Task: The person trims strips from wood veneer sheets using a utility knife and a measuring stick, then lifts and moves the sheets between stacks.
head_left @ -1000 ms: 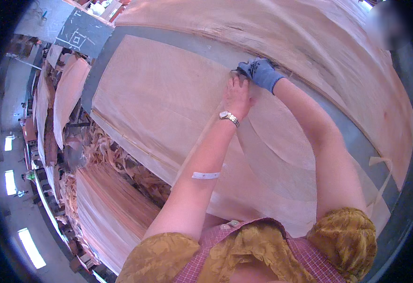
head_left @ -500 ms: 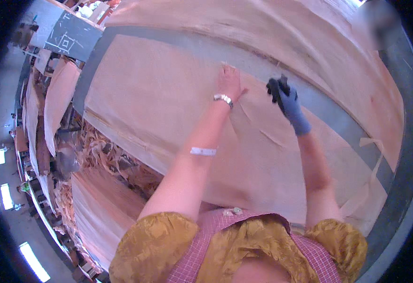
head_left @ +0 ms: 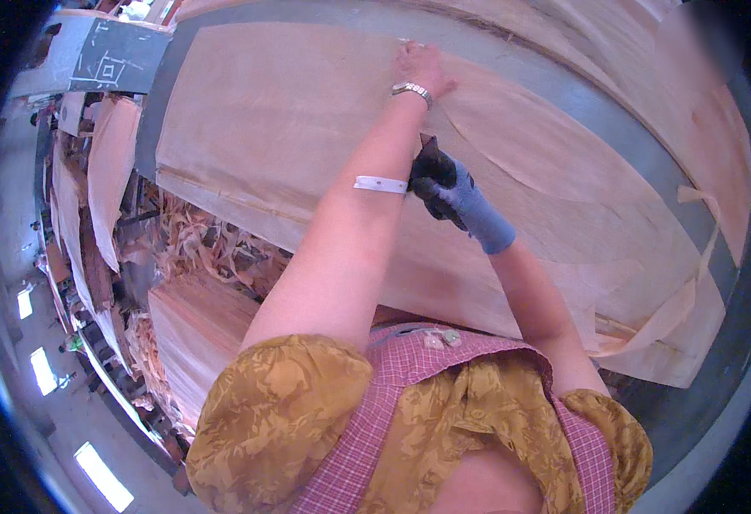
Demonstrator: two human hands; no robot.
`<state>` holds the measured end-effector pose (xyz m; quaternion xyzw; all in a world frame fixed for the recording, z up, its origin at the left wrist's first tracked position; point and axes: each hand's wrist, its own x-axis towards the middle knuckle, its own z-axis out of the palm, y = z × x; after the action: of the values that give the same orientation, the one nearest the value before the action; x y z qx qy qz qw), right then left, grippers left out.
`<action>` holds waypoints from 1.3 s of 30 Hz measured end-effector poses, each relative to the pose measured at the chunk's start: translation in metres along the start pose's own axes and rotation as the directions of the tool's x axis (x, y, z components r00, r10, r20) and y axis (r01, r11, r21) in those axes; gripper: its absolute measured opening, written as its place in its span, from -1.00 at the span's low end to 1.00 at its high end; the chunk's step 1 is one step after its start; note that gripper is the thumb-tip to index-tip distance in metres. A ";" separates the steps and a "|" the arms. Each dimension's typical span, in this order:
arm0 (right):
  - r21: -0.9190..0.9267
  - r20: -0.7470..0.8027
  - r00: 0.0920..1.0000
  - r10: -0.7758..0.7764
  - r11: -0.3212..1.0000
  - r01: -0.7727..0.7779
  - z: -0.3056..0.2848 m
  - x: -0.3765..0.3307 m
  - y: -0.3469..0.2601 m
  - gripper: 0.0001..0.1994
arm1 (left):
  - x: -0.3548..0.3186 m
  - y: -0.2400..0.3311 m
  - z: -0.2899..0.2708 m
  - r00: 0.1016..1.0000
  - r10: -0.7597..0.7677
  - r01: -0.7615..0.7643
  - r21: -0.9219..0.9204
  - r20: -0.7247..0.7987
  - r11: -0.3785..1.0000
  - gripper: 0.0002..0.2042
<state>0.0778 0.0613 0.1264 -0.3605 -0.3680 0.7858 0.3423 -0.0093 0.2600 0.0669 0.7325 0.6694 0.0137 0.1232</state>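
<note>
A large thin pale-brown wood veneer sheet (head_left: 281, 111) lies before me, with a curved crease on its right part. My left hand (head_left: 422, 67), bare with a metal watch (head_left: 412, 90) at the wrist, rests at the sheet's far edge. Its fingers look spread, the thumb apart. My right hand (head_left: 457, 197) wears a blue-grey glove with black palm and fingers. It is closed around a dark tool with a short flat end (head_left: 427, 147), just right of my left forearm and over the sheet. The tool's exact kind does not show.
A grey work surface (head_left: 341, 21) borders the veneer, with more veneer sheets (head_left: 564, 34) beyond it. Curled veneer scraps (head_left: 208, 244) pile at the left, beside a stack of sheets (head_left: 191, 343). A torn strip (head_left: 675, 317) lies at the right. A chalk-marked dark panel (head_left: 105, 64) stands far left.
My left hand has moved farther away along with the veneer's far edge. My right hand has swung left with the dark tool, close to my left forearm. The crease in the sheet has shifted.
</note>
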 end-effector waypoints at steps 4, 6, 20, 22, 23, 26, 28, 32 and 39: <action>-0.235 -0.020 0.999 0.040 0.971 -0.043 0.001 -0.010 -0.029 -0.69 | -0.004 0.000 -0.003 1.000 0.022 -0.022 -0.011 -0.014 1.000 -0.28; -0.294 0.050 0.989 0.138 0.949 -0.117 -0.001 -0.019 -0.047 -0.74 | -0.004 -0.007 -0.004 0.999 0.039 -0.040 0.008 0.011 0.999 -0.30; -0.215 -0.725 0.674 0.144 0.882 -0.419 -0.120 -0.195 -0.088 -0.77 | -0.042 0.047 0.016 0.796 0.505 -0.481 0.157 -0.335 0.863 -0.46; -0.229 -0.764 0.645 0.014 0.929 -0.291 -0.152 -0.214 -0.099 -0.78 | -0.066 0.103 0.061 0.729 0.627 -0.665 -0.066 -0.274 0.744 -0.54; -0.274 -0.789 0.612 -0.046 0.919 -0.283 -0.167 -0.219 -0.104 -0.79 | -0.082 0.134 0.081 0.630 0.689 -0.763 -0.122 -0.359 0.634 -0.57; -0.354 -0.818 0.532 -0.221 0.921 -0.162 -0.206 -0.241 -0.115 -0.78 | -0.122 0.216 0.083 0.482 0.805 -0.873 -0.277 -0.348 0.403 -0.54; -0.334 -0.847 0.478 -0.233 0.933 -0.136 -0.228 -0.254 -0.117 -0.77 | -0.132 0.250 0.091 0.473 0.798 -0.869 -0.344 -0.373 0.354 -0.53; -0.227 -0.893 0.422 -0.158 0.967 -0.117 -0.282 -0.287 -0.078 -0.77 | -0.136 0.300 0.097 0.589 0.744 -0.782 -0.455 -0.316 0.426 -0.51; -0.094 -0.885 0.464 -0.035 0.990 -0.106 -0.322 -0.303 -0.029 -0.78 | -0.140 0.354 0.110 0.382 0.880 -0.917 -0.237 -0.281 0.322 -0.54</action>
<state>0.5026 -0.0610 0.0950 -0.7448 -0.1828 0.4661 0.4413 0.3421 0.0787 0.0507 0.9422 0.1416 0.2365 0.1906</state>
